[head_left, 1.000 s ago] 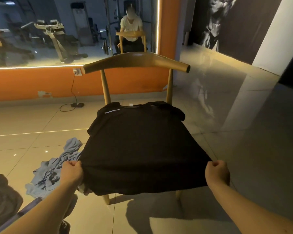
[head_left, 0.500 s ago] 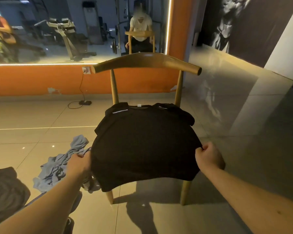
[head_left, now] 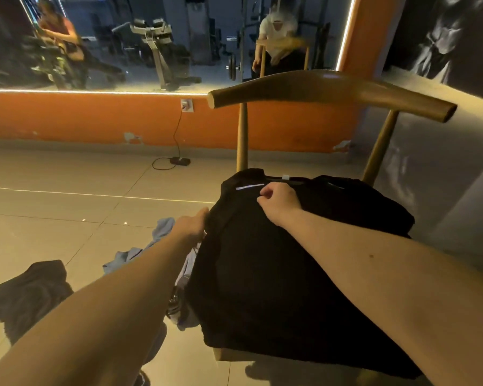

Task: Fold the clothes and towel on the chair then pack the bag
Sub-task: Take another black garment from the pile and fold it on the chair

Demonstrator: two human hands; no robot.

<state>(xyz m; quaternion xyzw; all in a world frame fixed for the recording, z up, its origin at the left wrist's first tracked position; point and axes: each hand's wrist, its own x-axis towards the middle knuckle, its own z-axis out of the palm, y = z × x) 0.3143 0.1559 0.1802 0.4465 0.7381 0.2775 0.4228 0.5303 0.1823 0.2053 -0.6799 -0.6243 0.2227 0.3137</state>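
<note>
A black shirt [head_left: 276,274] of soft, matte cloth covers the seat of a wooden chair [head_left: 332,91], and its near edge hangs over the front. On the glossy tiled floor [head_left: 67,201] to the left lie a crumpled dark garment [head_left: 28,296] and, farther off, a rumpled pale blue cloth [head_left: 162,229]. The left hand [head_left: 191,224] meets the shirt's left edge; I cannot tell whether its fingers grasp it. Farther still, the right hand [head_left: 279,203] has its fingers curled, pinching the cloth beside a white stripe near the collar.

Black T-shirt [head_left: 276,260] lies spread over wooden chair [head_left: 329,93] seat.
</note>
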